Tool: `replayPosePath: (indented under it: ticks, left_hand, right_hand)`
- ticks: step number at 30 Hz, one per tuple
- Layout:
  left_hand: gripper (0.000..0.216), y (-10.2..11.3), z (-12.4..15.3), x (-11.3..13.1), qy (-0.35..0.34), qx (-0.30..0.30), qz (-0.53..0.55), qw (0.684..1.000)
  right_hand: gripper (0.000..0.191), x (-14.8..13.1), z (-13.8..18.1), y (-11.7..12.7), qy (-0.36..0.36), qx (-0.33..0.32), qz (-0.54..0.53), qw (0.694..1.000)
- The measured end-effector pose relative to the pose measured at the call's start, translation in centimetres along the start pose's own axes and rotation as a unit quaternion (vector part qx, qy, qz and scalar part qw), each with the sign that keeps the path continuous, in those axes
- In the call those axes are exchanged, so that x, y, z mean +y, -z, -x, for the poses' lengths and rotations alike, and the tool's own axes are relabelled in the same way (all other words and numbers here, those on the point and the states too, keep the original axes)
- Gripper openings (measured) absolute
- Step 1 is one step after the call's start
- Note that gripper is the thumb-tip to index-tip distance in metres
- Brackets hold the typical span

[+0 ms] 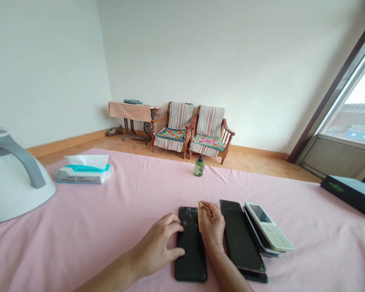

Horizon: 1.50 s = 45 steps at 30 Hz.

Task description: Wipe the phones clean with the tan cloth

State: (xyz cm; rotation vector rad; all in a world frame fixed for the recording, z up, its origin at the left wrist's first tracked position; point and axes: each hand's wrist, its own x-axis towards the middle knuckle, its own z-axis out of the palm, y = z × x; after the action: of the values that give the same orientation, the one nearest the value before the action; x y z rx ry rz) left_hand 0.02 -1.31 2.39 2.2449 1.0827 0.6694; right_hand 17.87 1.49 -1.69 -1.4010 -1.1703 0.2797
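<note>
A black smartphone lies flat on the pink tablecloth in front of me. My left hand rests on its left edge, fingers curled against the phone's side. My right hand is at the phone's upper right, pinching a small tan card-like scraper that stands on edge over the screen. Right of that hand lies a stack of dark phones, with a white keypad phone on top of the stack's right side.
A small green bottle stands at the table's far edge. A tissue pack lies at the far left beside a white and grey appliance. A dark box sits at the right edge. Two wooden chairs stand against the wall.
</note>
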Motion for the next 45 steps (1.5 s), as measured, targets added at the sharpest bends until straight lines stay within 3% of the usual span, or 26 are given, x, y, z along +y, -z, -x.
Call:
replayPosePath:
  ticks: [5,12,20,24,28,37,45]
  left_hand:
    - [0.066,-0.1,0.2,0.6,0.016,-0.027,-0.058,0.998]
    - [0.095,-0.1,0.9,3.3,0.044,-0.133,-0.165,0.976]
    - [0.088,-0.9,1.2,2.9,0.027,-0.077,-0.150,0.985]
    - [0.087,-1.1,1.4,2.6,0.008,-0.075,-0.154,0.985]
    - [0.088,-0.8,1.2,2.9,0.012,-0.082,-0.175,0.981]
    - [0.080,-0.9,1.2,3.9,0.006,-0.111,-0.221,0.969]
    - [0.075,-0.8,1.6,3.1,-0.037,-0.126,-0.241,0.962]
  right_hand:
    - [0.022,0.7,0.0,-0.5,0.034,-0.042,0.046,0.997]
    - [0.027,0.6,-0.3,-0.8,0.086,-0.092,0.149,0.981]
    - [0.031,-1.7,2.4,1.0,0.158,-0.168,0.269,0.935]
    - [0.032,-1.6,1.7,1.4,0.183,-0.190,0.330,0.906]
    - [0.036,-1.2,0.2,1.2,0.183,-0.195,0.341,0.901]
    - [0.034,-1.4,0.6,1.2,0.183,-0.215,0.348,0.894]
    - [0.037,-2.3,0.8,0.9,0.201,-0.249,0.308,0.896]
